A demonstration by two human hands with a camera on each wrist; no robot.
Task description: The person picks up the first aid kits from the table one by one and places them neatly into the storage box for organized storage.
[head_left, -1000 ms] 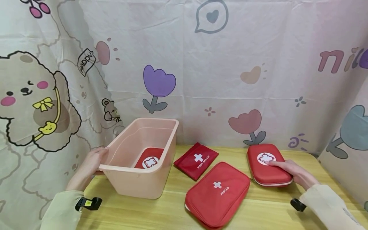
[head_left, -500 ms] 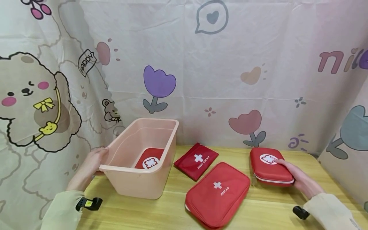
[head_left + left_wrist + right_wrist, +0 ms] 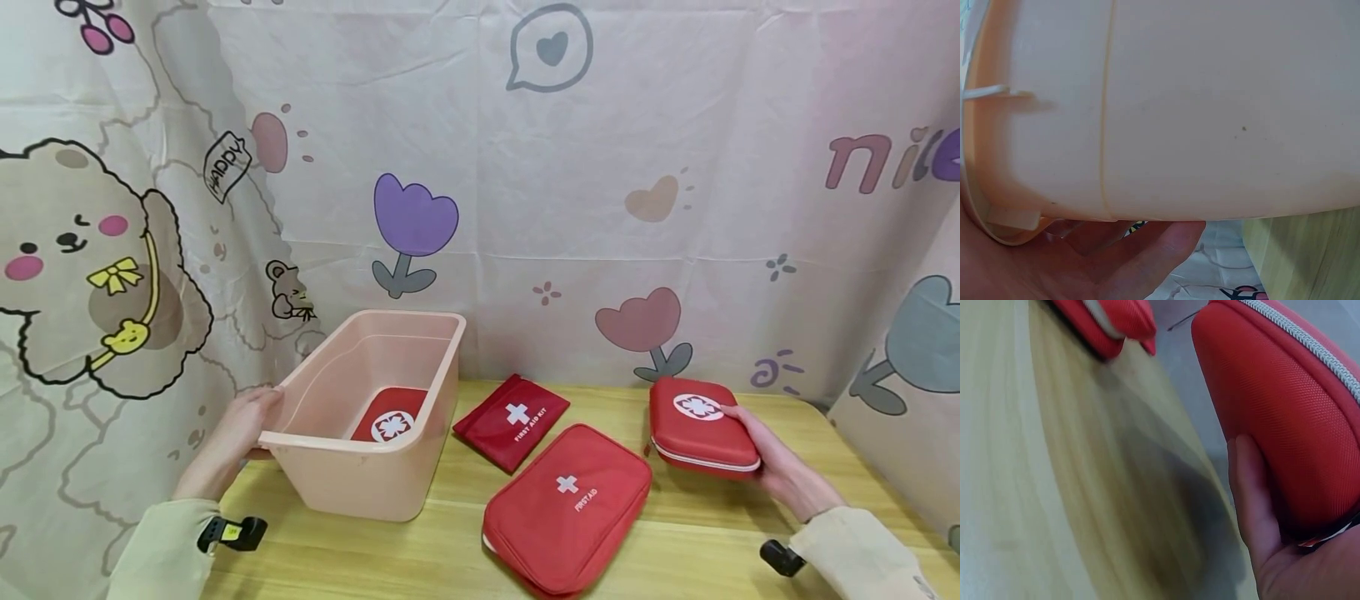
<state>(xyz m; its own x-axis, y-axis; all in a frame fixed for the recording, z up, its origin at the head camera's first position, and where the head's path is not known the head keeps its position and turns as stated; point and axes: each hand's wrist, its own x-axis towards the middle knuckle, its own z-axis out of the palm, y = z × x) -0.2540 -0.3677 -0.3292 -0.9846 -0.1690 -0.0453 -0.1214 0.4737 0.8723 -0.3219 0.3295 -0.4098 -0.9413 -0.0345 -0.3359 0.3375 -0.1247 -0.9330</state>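
My right hand (image 3: 776, 467) grips the right side of a red zippered first-aid case (image 3: 701, 429), thumb on top beside its white round emblem. In the right wrist view the case (image 3: 1279, 419) is held just above the table, its shadow below. My left hand (image 3: 243, 425) holds the rim of a pale pink plastic bin (image 3: 360, 475) at its near left corner. In the left wrist view the fingers (image 3: 1154, 250) lie against the bin's wall (image 3: 1210, 112). Inside the bin lies another red case (image 3: 393, 412) with the same emblem, partly hidden by the rim.
Between the bin and the held case, a flat red first aid kit pouch (image 3: 513, 421) and a larger red first aid bag (image 3: 570, 508) lie on the wooden table (image 3: 360, 558). A patterned cloth (image 3: 525, 183) hangs behind the table and along both sides.
My right hand has raised the red case slightly off the table and tilted it, so its zipped front edge shows more. The left hand and the bin stay where they were.
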